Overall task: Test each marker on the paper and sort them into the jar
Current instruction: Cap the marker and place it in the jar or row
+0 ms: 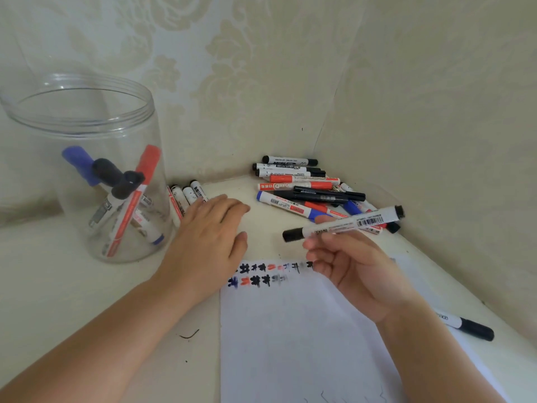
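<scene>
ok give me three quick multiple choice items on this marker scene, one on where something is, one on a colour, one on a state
1. Where does the clear jar stand?
A. on the paper
B. to the left of the paper
C. behind the marker pile

2. What colour is the cap of the marker that the right hand holds?
A. red
B. blue
C. black

3. What is the left hand doing?
A. lying open on the table
B. gripping the jar
C. holding a cap

Answers:
1 B, the jar sits at the left, well clear of the paper.
2 C, the cap at the marker's left end is black.
3 A, its fingers are straight and hold nothing, between the jar and the marker pile.
</scene>
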A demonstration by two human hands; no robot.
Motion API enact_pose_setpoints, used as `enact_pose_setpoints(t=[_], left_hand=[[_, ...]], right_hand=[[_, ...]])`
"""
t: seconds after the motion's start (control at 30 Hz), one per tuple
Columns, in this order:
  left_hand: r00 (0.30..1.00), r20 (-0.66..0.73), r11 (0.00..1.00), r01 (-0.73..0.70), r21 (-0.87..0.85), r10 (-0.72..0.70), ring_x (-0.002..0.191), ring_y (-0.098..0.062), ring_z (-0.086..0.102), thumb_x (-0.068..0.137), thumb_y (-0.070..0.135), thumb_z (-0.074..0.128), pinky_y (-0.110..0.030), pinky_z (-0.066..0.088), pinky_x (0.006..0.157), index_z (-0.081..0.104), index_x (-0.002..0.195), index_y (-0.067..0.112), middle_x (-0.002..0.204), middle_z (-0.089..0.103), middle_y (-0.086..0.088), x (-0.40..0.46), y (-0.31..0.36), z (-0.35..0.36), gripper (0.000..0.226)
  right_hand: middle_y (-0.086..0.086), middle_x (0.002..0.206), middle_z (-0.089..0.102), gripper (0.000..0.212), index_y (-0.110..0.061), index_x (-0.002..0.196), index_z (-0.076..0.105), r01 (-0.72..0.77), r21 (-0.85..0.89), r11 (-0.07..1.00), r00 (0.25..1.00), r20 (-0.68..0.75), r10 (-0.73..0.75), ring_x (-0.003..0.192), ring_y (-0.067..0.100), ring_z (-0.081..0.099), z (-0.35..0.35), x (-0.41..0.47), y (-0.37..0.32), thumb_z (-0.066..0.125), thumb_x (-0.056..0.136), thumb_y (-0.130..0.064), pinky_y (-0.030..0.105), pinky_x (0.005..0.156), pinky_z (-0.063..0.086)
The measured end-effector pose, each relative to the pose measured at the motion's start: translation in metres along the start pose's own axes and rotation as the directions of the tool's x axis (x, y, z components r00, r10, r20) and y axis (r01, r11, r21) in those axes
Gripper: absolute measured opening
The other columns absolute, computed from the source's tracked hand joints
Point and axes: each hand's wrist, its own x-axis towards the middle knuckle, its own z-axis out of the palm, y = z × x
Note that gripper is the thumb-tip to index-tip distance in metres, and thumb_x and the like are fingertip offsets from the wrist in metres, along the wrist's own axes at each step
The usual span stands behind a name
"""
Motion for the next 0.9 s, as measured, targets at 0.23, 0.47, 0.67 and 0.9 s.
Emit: enact_pose_setpoints(t=[0.23,0.47,0.67,0.9], left_hand=[[0.949,0.105,0.917,-0.253,-0.309,0.297,0.091,-0.011,0.050,0.094,0.033,0.043,-0.017,0.033,0.077,0.052,0.108,0.012,0.096,0.053,0.008,-0.010,0.029,-0.004,0.028],[0.925,0.119,0.881,-0.295,-0.370,0.360,0.071,-0.002,0.046,0.095,0.041,0.025,-0.019,0.036,0.060,0.048,0.093,0.019,0.080,0.050,0.020,-0.011,0.032,-0.006,0.032],[0.924,0.121,0.882,-0.298,-0.365,0.362,0.066,-0.011,0.054,0.094,0.043,0.026,-0.032,0.043,0.060,0.051,0.099,0.018,0.084,0.064,0.009,-0.011,0.033,-0.009,0.035],[0.941,0.076,0.904,-0.291,-0.314,0.330,0.056,-0.011,0.048,0.089,0.050,0.028,-0.020,0.029,0.043,0.050,0.094,0.027,0.061,0.057,0.013,-0.012,0.024,-0.008,0.032]], right_hand=[[0.015,0.060,0.048,0.019,-0.014,0.075,0.065,0.129,-0.311,0.942,0.991,0.069,-0.113,0.048,0.015,0.043,0.027,-0.004,0.019,0.054,0.084,-0.026,0.024,0.048,0.037],[0.007,0.056,0.057,0.018,-0.015,0.062,0.051,0.211,-0.360,0.909,0.978,0.074,-0.197,0.051,0.019,0.052,0.028,-0.006,0.019,0.054,0.081,-0.017,0.026,0.055,0.043],[0.003,0.051,0.054,0.025,-0.019,0.056,0.048,0.204,-0.339,0.918,0.978,0.110,-0.177,0.047,0.018,0.051,0.025,-0.005,0.019,0.052,0.081,-0.015,0.023,0.053,0.041],[0.017,0.060,0.052,0.018,-0.013,0.064,0.049,0.183,-0.368,0.912,0.982,0.108,-0.153,0.055,0.021,0.051,0.026,-0.002,0.022,0.054,0.081,-0.017,0.030,0.057,0.041]])
